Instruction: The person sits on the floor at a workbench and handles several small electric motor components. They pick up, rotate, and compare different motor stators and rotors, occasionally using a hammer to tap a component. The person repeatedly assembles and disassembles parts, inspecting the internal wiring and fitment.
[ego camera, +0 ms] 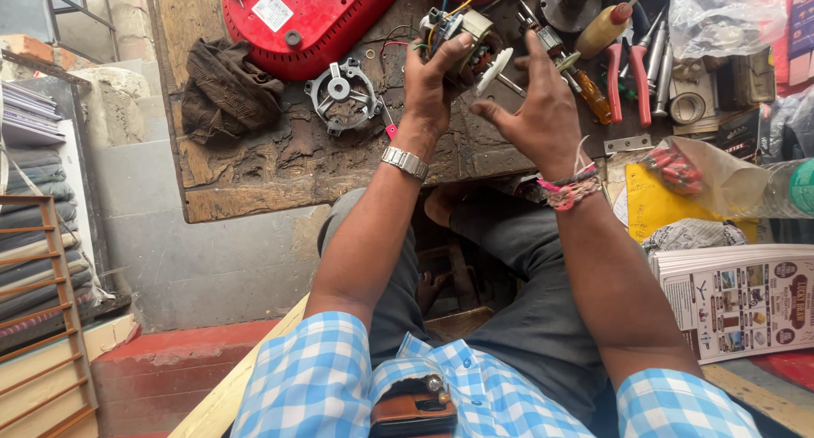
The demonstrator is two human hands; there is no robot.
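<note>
The left hand (431,82) is raised over the far part of the worn wooden surface (254,171). Its fingers are clamped on a small electric motor (462,44), thumb along the near right side, the rest wrapped round the back. The motor is held clear of the surface, tilted, with yellow, red and green wires (454,5) sprouting from its top. A white disc (494,70) on the motor's right end faces the right hand. A metal watch (404,161) sits on the left wrist.

The right hand (538,107) is just beside the motor, palm towards it. Its fingers are apart and curled, holding nothing; the index tip lies near the disc, and whether it touches cannot be told. Coloured thread bands (566,189) circle the right wrist.

On the surface, left of the left hand, lies a round metal bracket (341,94). Further left is a crumpled brown cloth (227,90). A red plastic housing (305,14) lies at the far edge. Right of the hands are a squeeze bottle (604,29), red-handled pliers (627,78) and a roll of tape (687,107). A second small motor part (553,44) lies behind the right hand, partly hidden.

At the right edge, off the wooden surface, are a yellow sheet (657,205), a clear bag with red pieces (678,168) and a stack of printed leaflets (742,302).

The person is seated, in grey trousers and a blue-and-white checked shirt (322,379).
</note>
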